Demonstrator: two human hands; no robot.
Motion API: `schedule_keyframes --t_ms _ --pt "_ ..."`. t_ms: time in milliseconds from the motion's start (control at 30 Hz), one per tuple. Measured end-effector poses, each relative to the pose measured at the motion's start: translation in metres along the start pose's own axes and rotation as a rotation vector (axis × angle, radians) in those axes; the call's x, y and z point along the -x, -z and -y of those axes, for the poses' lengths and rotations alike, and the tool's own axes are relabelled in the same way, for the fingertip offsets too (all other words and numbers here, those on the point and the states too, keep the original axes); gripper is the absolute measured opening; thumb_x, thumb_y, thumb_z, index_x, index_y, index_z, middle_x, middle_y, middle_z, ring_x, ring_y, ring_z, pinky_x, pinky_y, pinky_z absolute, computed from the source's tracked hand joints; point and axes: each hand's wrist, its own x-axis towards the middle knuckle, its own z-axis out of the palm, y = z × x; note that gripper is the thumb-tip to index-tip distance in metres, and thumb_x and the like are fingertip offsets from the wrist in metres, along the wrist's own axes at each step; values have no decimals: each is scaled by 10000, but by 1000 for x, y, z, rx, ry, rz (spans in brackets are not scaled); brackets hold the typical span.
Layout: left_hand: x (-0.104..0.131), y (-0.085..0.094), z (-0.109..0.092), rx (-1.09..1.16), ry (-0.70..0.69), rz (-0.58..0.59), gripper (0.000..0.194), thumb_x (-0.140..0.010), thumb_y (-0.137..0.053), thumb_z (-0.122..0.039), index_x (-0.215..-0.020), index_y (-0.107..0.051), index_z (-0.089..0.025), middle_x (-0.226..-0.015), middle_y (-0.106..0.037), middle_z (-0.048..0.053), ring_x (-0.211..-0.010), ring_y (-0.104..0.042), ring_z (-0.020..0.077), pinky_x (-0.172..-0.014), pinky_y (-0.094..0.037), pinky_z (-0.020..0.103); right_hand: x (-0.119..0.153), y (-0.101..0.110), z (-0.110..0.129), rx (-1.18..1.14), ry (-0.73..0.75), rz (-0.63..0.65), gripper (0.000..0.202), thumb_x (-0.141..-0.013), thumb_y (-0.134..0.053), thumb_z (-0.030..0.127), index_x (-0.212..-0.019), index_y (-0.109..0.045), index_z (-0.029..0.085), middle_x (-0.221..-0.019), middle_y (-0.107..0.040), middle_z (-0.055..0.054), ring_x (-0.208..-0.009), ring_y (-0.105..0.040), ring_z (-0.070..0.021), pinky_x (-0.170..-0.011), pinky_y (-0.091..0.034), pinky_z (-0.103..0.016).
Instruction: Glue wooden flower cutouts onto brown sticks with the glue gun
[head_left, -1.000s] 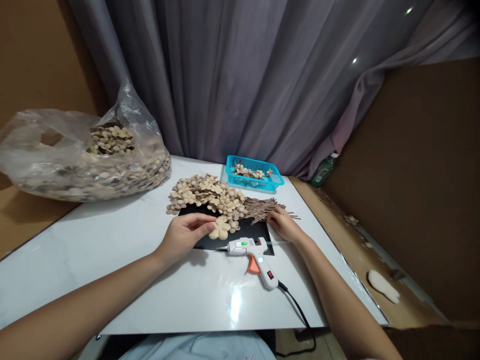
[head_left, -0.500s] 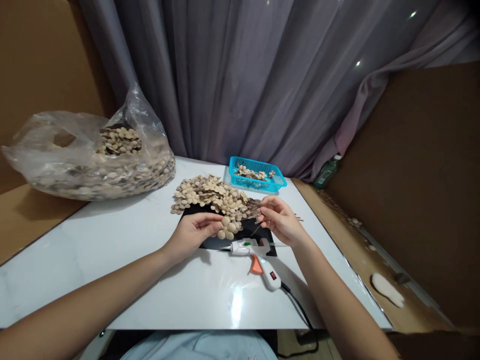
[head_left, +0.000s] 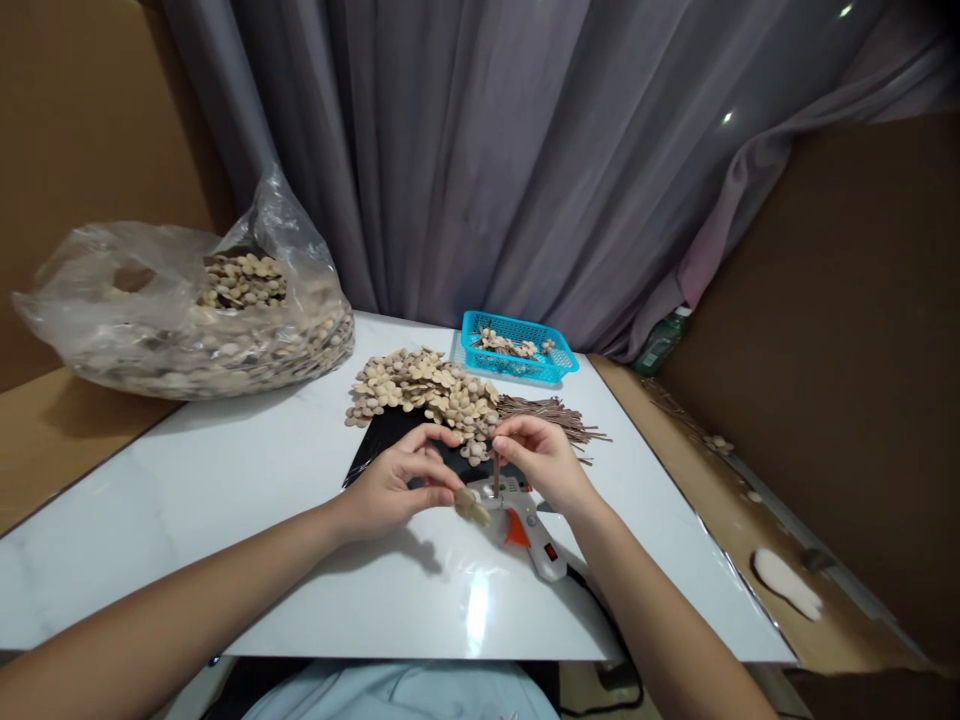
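Between the thumb and fingers of my left hand point(head_left: 397, 482) is a beige flower-shaped piece point(head_left: 472, 506), tilted so that it shows partly edge-on. My right hand point(head_left: 546, 462) pinches a short brown stick point(head_left: 496, 474), which points down just beyond the flower piece. Under and behind both hands lies a white hot glue gun point(head_left: 541, 548) with an orange trigger, its nozzle end hidden. A pile of similar flower pieces point(head_left: 420, 385) rests partly on a black sheet point(head_left: 375, 445). Right of the pile is a bundle of brown sticks point(head_left: 559, 415).
At the back stands a blue basket point(head_left: 517, 370) holding flowers with sticks. On the left sits a clear plastic bag point(head_left: 187, 345) full of flower pieces. A green bottle point(head_left: 660, 342) and a pale flat object point(head_left: 787, 583) are beyond the table's right edge. A black cord point(head_left: 600, 600) trails off the front.
My right hand has drawn back left from the stick bundle with one stick. My left hand has come slightly nearer and turned the flower piece from facing me to a tilt.
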Motion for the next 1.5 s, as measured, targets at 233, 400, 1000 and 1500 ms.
schedule_keyframes --t_ms 233,400,1000,1500 --pt "6 -10 -12 -108 51 110 128 -794 -664 -269 -823 -781 -225 -1140 -676 102 -1018 -643 270 -874 -515 373 9 -15 1 188 125 111 191 -741 -728 406 -766 -749 217 -812 -549 -32 -762 -546 -152 -657 -466 -280" --pt "8 -15 -13 -201 54 140 170 -836 -614 -281 -870 -755 -194 -798 -732 50 -719 -658 181 -693 -503 275 10 -19 2 234 115 157 171 -766 -709 384 -765 -758 221 -773 -536 -22 -737 -542 -149 -649 -454 -279" --pt "5 -17 -11 -228 127 204 157 -843 -592 -239 -840 -716 -143 -802 -651 20 -548 -461 76 -499 -339 208 9 -12 2 329 135 245 107 -823 -656 253 -788 -732 185 -860 -567 -38 -816 -571 -149 -708 -458 -266" --pt "8 -20 -12 -291 148 245 174 -859 -562 -256 -861 -699 -148 -717 -632 9 -493 -515 70 -468 -354 170 9 -14 -2 294 57 192 168 -778 -684 303 -688 -704 162 -803 -559 -28 -661 -547 -116 -572 -431 -247"
